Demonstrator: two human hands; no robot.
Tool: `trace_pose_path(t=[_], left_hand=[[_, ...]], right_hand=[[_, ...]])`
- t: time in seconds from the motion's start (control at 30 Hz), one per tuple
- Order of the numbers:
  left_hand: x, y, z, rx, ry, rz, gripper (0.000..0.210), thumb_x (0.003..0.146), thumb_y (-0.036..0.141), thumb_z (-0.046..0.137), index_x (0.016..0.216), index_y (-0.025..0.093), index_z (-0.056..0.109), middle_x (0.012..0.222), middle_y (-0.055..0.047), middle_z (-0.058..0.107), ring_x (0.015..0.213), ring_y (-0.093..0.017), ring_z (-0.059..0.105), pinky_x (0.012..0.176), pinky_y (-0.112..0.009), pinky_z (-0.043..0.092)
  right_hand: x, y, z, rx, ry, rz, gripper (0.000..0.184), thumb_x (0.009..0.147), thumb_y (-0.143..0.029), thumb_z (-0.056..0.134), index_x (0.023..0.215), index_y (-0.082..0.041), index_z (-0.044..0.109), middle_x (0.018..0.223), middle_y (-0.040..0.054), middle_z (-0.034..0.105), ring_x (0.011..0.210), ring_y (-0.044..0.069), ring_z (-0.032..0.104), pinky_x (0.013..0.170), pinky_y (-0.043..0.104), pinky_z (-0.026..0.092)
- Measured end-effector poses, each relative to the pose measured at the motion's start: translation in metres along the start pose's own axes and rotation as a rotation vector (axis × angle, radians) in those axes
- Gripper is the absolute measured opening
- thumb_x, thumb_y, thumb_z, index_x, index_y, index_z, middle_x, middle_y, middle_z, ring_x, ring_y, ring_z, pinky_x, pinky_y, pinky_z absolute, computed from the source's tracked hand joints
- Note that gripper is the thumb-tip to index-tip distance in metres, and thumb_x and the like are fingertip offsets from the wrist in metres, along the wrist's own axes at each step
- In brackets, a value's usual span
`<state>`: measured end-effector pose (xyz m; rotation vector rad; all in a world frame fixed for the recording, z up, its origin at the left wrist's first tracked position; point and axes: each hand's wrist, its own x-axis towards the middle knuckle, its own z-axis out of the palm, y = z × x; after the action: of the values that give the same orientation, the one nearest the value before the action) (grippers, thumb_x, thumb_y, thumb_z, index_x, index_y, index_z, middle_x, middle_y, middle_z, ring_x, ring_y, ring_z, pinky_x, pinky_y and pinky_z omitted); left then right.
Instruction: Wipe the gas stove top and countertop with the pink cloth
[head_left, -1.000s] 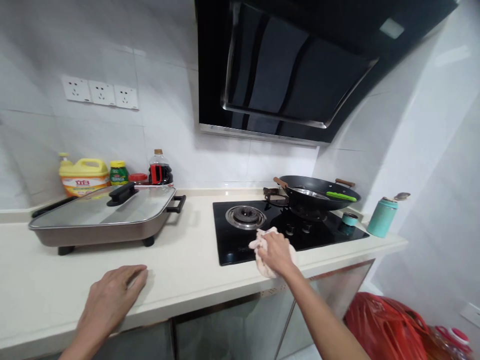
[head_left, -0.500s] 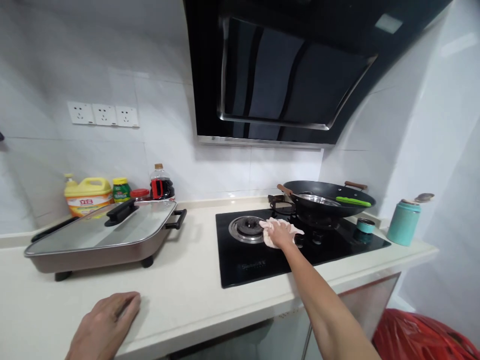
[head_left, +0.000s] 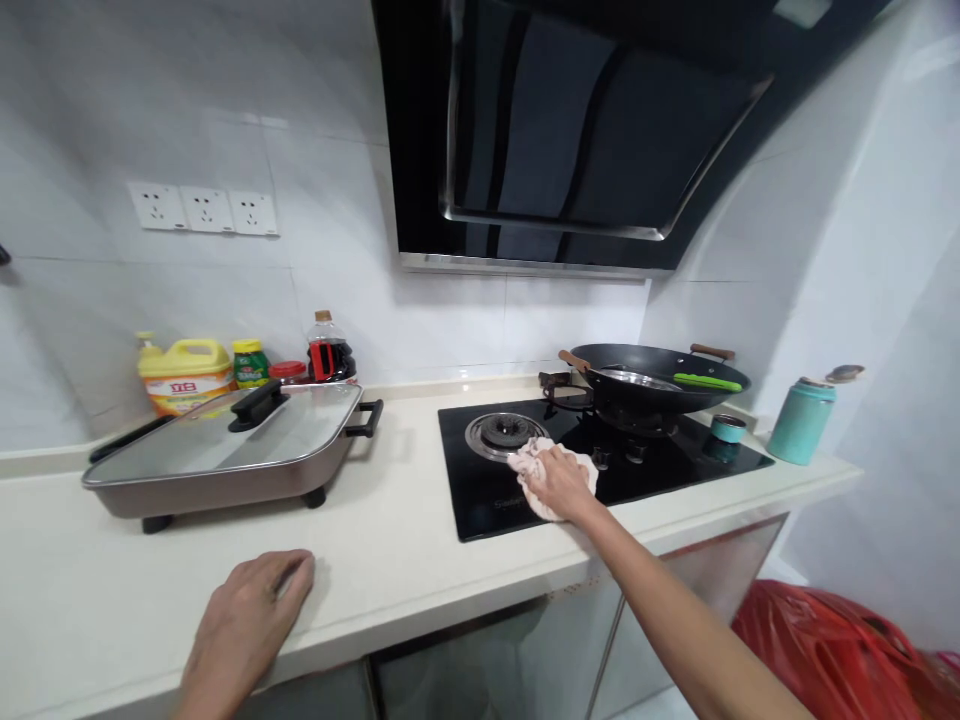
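Observation:
My right hand (head_left: 561, 482) presses a pale pink cloth (head_left: 534, 462) against the black glass gas cooktop (head_left: 487, 510). The cloth bunches under my fingers, right by the front-right side of the left burner (head_left: 504, 430), and its lower edge lies near the cooktop's front edge. My left hand (head_left: 255, 605) rests on the white countertop (head_left: 382, 560) close to its front edge. Its fingers are curled under, with the tips hidden, and no object shows in it.
A lidded electric pan (head_left: 225, 480) stands on the left, before a yellow jug (head_left: 187, 375) and a dark sauce bottle (head_left: 330, 350). A black wok (head_left: 637, 365) with a green-handled utensil (head_left: 707, 382) covers the right burner. A turquoise flask (head_left: 801, 425) stands far right. The range hood (head_left: 540, 140) hangs above.
My right hand has drawn the cloth toward the cooktop's front edge, away from beside the burner. The camera view has shifted slightly. My left hand stays on the countertop.

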<state>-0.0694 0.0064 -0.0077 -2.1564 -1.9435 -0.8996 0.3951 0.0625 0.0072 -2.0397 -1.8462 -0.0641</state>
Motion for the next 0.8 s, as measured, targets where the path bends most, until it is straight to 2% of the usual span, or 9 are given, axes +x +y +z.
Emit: trace_pose_path(t=[0.1, 0.2, 0.27, 0.37, 0.43, 0.53, 0.67, 0.73, 0.8], left_hand=[[0.000, 0.003, 0.001, -0.023, 0.002, 0.010, 0.048, 0.092, 0.052, 0.044, 0.100, 0.021, 0.081, 0.109, -0.009, 0.081, 0.107, -0.033, 0.071, 0.096, -0.043, 0.053], [-0.001, 0.003, 0.001, -0.041, 0.003, 0.019, 0.048, 0.092, 0.051, 0.044, 0.099, 0.021, 0.080, 0.109, -0.009, 0.081, 0.109, -0.033, 0.071, 0.097, -0.042, 0.051], [-0.002, 0.004, 0.000, -0.049, 0.013, 0.010, 0.047, 0.091, 0.050, 0.044, 0.097, 0.021, 0.080, 0.108, -0.009, 0.082, 0.108, -0.031, 0.071, 0.097, -0.041, 0.051], [-0.005, 0.006, -0.002, -0.058, 0.039, -0.015, 0.045, 0.092, 0.048, 0.043, 0.096, 0.023, 0.080, 0.107, -0.008, 0.082, 0.106, -0.029, 0.072, 0.095, -0.038, 0.052], [-0.008, 0.009, -0.005, -0.063, 0.058, -0.016, 0.045, 0.092, 0.048, 0.043, 0.095, 0.023, 0.080, 0.108, -0.008, 0.082, 0.106, -0.028, 0.072, 0.094, -0.037, 0.052], [-0.011, 0.013, -0.006, -0.066, 0.078, -0.012, 0.045, 0.092, 0.047, 0.043, 0.094, 0.023, 0.080, 0.110, -0.010, 0.081, 0.106, -0.028, 0.072, 0.094, -0.037, 0.052], [-0.011, 0.010, -0.001, -0.080, 0.082, -0.018, 0.042, 0.093, 0.047, 0.044, 0.094, 0.025, 0.080, 0.107, -0.007, 0.082, 0.108, -0.028, 0.072, 0.096, -0.037, 0.051], [-0.011, 0.007, 0.003, -0.090, 0.086, 0.000, 0.041, 0.094, 0.047, 0.045, 0.096, 0.025, 0.079, 0.106, -0.007, 0.082, 0.107, -0.028, 0.072, 0.095, -0.037, 0.051], [-0.011, 0.006, 0.005, -0.098, 0.092, 0.006, 0.041, 0.094, 0.047, 0.045, 0.096, 0.025, 0.079, 0.106, -0.007, 0.082, 0.106, -0.028, 0.072, 0.093, -0.037, 0.051]], right_hand=[[-0.043, -0.028, 0.008, 0.091, 0.039, -0.176, 0.032, 0.092, -0.038, 0.061, 0.120, -0.023, 0.065, 0.130, 0.0115, 0.062, 0.123, 0.032, 0.051, 0.099, 0.044, 0.040], [-0.070, -0.056, 0.019, 0.273, 0.055, -0.393, 0.027, 0.084, -0.026, 0.066, 0.111, -0.025, 0.065, 0.119, 0.0063, 0.065, 0.115, 0.026, 0.054, 0.097, 0.040, 0.040], [-0.073, -0.068, 0.020, 0.400, 0.068, -0.499, 0.028, 0.081, -0.021, 0.065, 0.109, -0.026, 0.065, 0.115, 0.0039, 0.065, 0.109, 0.023, 0.056, 0.096, 0.037, 0.042], [-0.057, -0.066, 0.009, 0.481, 0.137, -0.539, 0.034, 0.079, -0.020, 0.063, 0.112, -0.026, 0.066, 0.116, 0.0050, 0.065, 0.110, 0.023, 0.057, 0.098, 0.037, 0.045], [-0.039, -0.048, -0.003, 0.446, 0.195, -0.491, 0.037, 0.081, -0.024, 0.062, 0.117, -0.026, 0.067, 0.122, 0.0074, 0.065, 0.116, 0.026, 0.057, 0.104, 0.040, 0.045], [-0.008, -0.004, -0.014, 0.352, 0.219, -0.299, 0.049, 0.086, -0.034, 0.061, 0.134, -0.027, 0.063, 0.134, 0.0092, 0.062, 0.127, 0.028, 0.055, 0.111, 0.043, 0.043], [0.015, 0.047, -0.003, 0.164, 0.057, -0.003, 0.070, 0.085, -0.046, 0.063, 0.151, -0.024, 0.051, 0.151, 0.0130, 0.051, 0.135, 0.029, 0.054, 0.112, 0.042, 0.043], [0.018, 0.052, 0.007, 0.038, 0.005, 0.066, 0.068, 0.087, -0.053, 0.063, 0.148, -0.025, 0.056, 0.156, 0.0144, 0.048, 0.140, 0.032, 0.051, 0.114, 0.046, 0.041], [0.018, 0.041, 0.015, -0.037, -0.006, 0.073, 0.066, 0.090, -0.062, 0.059, 0.147, -0.027, 0.057, 0.159, 0.0142, 0.046, 0.146, 0.036, 0.044, 0.117, 0.053, 0.036]])
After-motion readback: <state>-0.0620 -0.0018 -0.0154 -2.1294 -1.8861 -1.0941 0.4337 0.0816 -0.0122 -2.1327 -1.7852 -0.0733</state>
